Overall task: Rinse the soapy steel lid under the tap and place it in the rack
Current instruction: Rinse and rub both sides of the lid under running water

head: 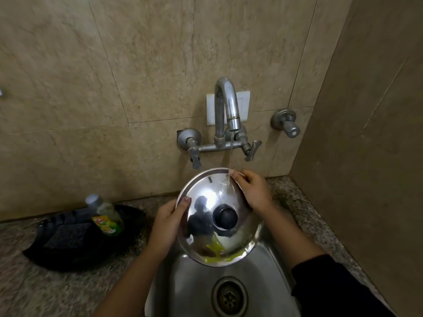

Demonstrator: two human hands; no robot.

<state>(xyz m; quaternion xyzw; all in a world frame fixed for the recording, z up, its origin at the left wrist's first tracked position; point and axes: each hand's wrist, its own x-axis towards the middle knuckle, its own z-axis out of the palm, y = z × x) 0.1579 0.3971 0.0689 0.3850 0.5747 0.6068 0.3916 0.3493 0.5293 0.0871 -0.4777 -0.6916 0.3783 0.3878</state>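
I hold a round steel lid (201, 216) with a black knob (225, 216) over the sink (196, 284), tilted toward me. My left hand (168, 225) grips its left rim, thumb on top. My right hand (253, 191) grips the upper right rim. Water runs from the curved tap (226, 104) in a thin stream and strikes the lid's top near my right fingers. Yellow-green soap sits along the lid's lower edge. No rack is in view.
A black tray (75, 252) on the granite counter at the left holds a green dish-soap bottle (107, 218) and a dark scrub pad (68, 234). Tap handles (251, 151) and a wall valve (287, 124) are on the tiled wall. The drain (229, 296) lies below.
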